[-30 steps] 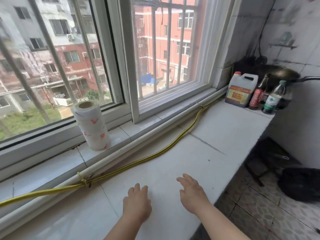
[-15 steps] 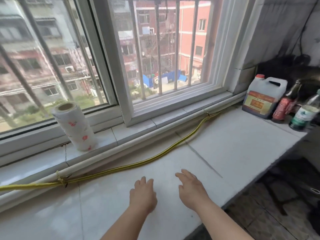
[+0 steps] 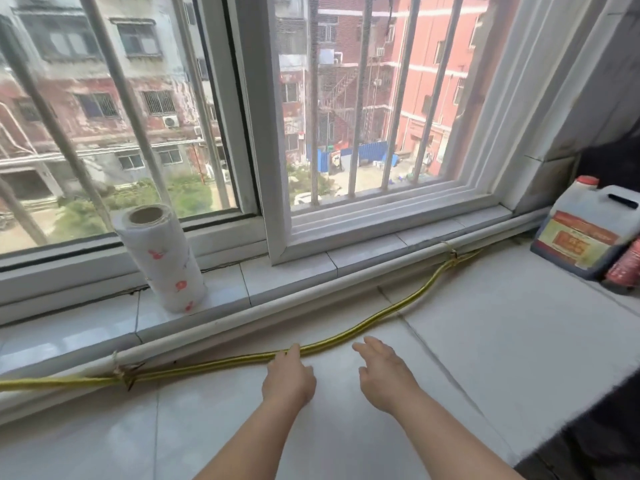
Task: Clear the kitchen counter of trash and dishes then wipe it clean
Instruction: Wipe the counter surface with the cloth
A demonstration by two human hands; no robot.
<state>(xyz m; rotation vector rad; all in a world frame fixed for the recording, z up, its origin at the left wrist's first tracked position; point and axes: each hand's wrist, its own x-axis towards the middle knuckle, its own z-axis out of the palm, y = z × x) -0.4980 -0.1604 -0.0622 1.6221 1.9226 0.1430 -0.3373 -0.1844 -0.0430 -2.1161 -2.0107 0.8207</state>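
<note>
The white tiled kitchen counter (image 3: 502,341) runs under a barred window. Both of my hands hover low over its middle, palms down. My left hand (image 3: 289,379) has its fingers loosely bent, the fingertips at the yellow hose (image 3: 381,315). My right hand (image 3: 386,374) is beside it with straight spread fingers, holding nothing. A roll of paper towel (image 3: 161,258) with red prints stands upright on the window sill, back left of my hands.
The yellow hose lies along the counter's back, tied to a white pipe (image 3: 311,306). At the right end stand a white jug with a red cap (image 3: 588,226) and a red-labelled bottle (image 3: 625,268). The counter's front edge drops off at the right.
Both hands have moved forward toward the window, and my left hand now reaches the yellow hose. The view has tilted up and turned left, so the bottles at the right are partly cut off.
</note>
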